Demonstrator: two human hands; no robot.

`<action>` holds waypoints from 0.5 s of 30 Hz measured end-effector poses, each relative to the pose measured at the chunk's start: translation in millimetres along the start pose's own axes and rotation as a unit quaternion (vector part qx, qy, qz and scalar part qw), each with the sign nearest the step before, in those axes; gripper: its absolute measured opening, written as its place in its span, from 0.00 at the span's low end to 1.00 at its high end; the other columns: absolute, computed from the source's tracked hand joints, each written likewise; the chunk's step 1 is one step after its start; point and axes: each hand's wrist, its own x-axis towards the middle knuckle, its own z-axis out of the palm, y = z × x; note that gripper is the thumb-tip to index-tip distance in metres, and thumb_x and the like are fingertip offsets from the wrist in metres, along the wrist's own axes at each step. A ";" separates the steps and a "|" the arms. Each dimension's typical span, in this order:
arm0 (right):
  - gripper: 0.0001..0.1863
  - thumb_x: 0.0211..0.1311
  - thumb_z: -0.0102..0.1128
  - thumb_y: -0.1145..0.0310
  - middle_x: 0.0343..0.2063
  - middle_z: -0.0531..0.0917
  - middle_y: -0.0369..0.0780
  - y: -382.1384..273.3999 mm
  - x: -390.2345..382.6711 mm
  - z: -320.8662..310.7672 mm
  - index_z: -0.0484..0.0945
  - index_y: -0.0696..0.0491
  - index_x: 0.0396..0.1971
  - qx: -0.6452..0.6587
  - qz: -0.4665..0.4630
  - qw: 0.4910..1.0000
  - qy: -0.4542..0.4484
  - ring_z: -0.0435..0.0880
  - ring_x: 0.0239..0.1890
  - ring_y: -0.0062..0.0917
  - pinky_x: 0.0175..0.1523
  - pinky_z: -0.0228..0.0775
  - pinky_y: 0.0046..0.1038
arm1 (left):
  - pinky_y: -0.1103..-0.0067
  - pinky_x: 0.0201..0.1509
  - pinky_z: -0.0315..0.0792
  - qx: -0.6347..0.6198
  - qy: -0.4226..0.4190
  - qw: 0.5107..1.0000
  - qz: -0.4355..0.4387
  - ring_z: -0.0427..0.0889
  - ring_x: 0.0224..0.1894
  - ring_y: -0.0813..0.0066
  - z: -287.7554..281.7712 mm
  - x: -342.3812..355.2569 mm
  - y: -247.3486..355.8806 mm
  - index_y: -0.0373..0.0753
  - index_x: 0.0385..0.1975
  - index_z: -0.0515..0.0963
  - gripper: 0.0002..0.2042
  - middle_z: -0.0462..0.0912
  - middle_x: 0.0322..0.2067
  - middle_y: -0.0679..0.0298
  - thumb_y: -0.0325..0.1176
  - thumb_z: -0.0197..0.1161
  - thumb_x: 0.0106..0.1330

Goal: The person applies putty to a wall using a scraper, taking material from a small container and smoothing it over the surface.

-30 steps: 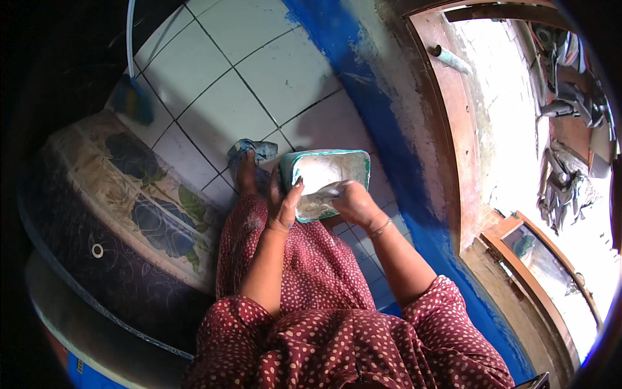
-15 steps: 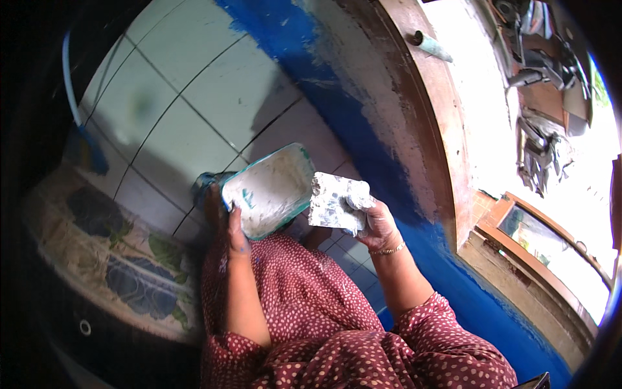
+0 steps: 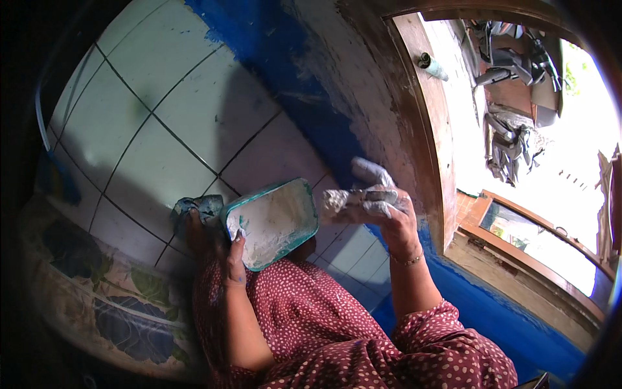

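The left hand (image 3: pixel 234 260) clasps the teal tub (image 3: pixel 302 202) at its eight o'clock rim, thumb over the edge, other fingers hidden. White paste (image 3: pixel 262 227) coats the tub's inside. At the tub's three o'clock, the right hand (image 3: pixel 396 209), fingers paste-smeared, grips a blurred flat tool (image 3: pixel 353 215) with paste clumped on its tip.

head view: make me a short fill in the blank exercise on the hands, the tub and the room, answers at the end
1. The left hand holds the rectangular tub, which is coated inside with ____ paste.
2. The right hand holds a paste-smeared flat tool, and a bracelet circles the ____ wrist.
3. The painted band along the wall is ____.
4. The pale floor is laid with ____.

Missing words: white; right; blue; tiles.
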 end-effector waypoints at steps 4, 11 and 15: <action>0.23 0.50 0.63 0.55 0.45 0.78 0.52 -8.8 28.6 -2.5 0.80 0.63 0.33 -0.156 -0.026 0.987 0.007 0.80 0.42 0.33 0.46 0.71 0.30 | 0.68 0.64 0.55 0.047 -0.009 0.998 0.034 0.63 0.60 0.60 -4.1 6.3 5.3 0.32 0.57 0.66 0.26 0.65 0.59 0.54 0.45 0.50 0.64; 0.31 0.48 0.65 0.53 0.46 0.77 0.51 1.1 49.7 -28.3 0.74 0.65 0.45 0.270 0.016 0.963 0.016 0.80 0.46 0.40 0.50 0.73 0.41 | 0.64 0.64 0.52 0.188 0.018 0.974 0.128 0.60 0.62 0.56 -12.1 23.3 18.4 0.33 0.56 0.66 0.28 0.63 0.60 0.52 0.47 0.51 0.61; 0.26 0.49 0.60 0.61 0.44 0.79 0.46 25.4 45.1 -41.3 0.72 0.62 0.47 0.265 -0.007 0.958 0.113 0.78 0.48 0.37 0.56 0.70 0.40 | 0.62 0.65 0.50 0.248 0.020 0.955 0.162 0.58 0.62 0.54 -11.4 27.8 24.1 0.34 0.55 0.66 0.28 0.62 0.60 0.50 0.49 0.52 0.60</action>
